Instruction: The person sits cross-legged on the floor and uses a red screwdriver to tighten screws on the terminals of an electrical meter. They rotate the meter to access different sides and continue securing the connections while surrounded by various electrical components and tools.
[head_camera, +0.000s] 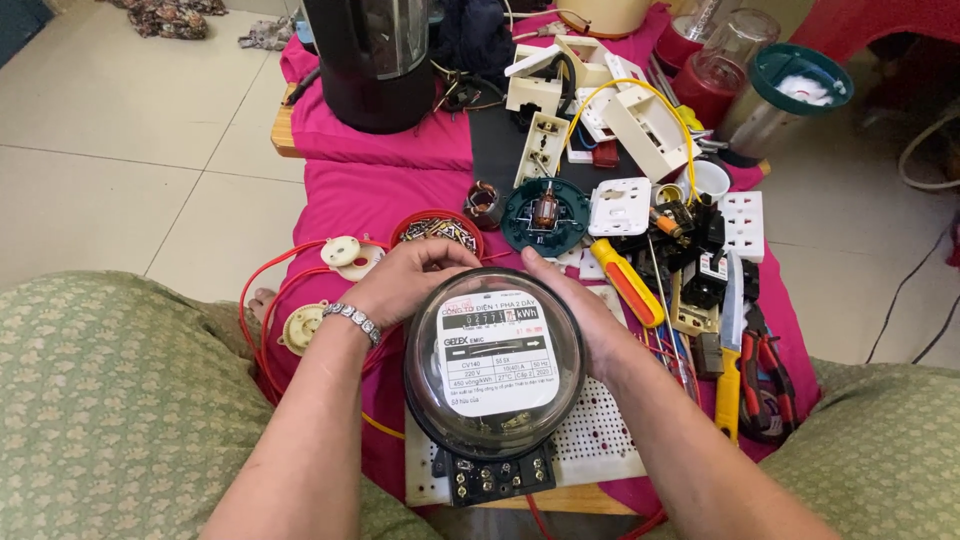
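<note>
Both hands cup the round electric meter on the white perforated board: left hand at 10 o'clock, right hand at 2 o'clock, fingers curled against its glass dome. It looks heavy, slippery and breakable, so the black base seems the safer hold

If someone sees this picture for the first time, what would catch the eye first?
A round electricity meter with a clear glass dome sits at the centre, held between the left hand and the right hand. Behind it, a bright pink cloth carries scattered white sockets and tools, including an orange-handled screwdriver.
</note>
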